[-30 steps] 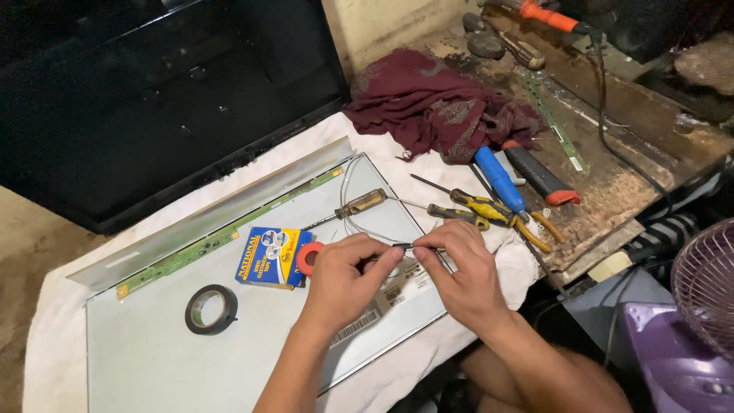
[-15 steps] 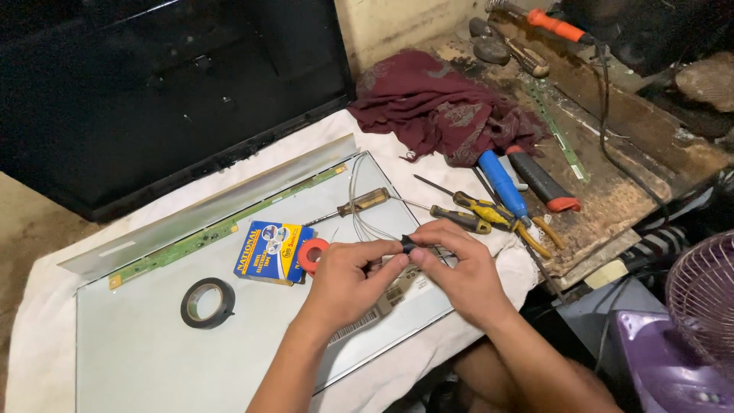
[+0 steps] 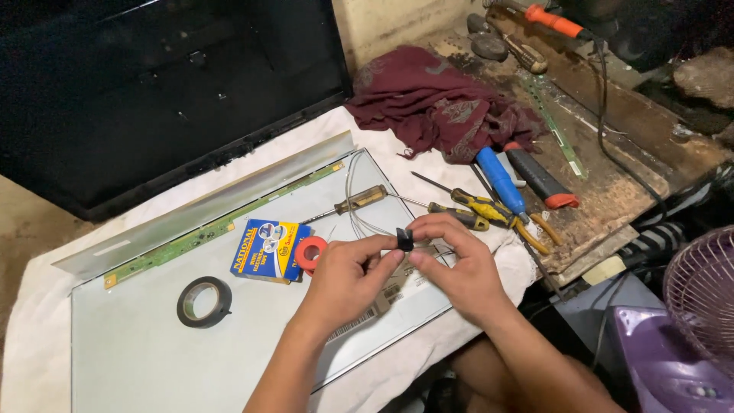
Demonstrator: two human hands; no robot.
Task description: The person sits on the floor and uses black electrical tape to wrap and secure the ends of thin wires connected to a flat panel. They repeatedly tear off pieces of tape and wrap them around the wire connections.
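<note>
Hands (image 3: 348,279) and (image 3: 459,264) drawn together above flat display panel (image 3: 153,359) — both grips pinched on small black piece of tape (image 3: 404,240), lifted slightly from half a second back; black tape roll (image 3: 203,301) left of them, screwdrivers (image 3: 489,218) right.

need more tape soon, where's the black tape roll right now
In the head view, the black ring-shaped tape roll lies flat on the grey panel, left of the blue cardboard box and both hands.

A worn wooden workbench (image 3: 612,176) is sitting at the right, a bare plaster wall (image 3: 382,23) is rising behind it, and a white cloth (image 3: 46,306) is covering the surface under dim indoor light.
</note>
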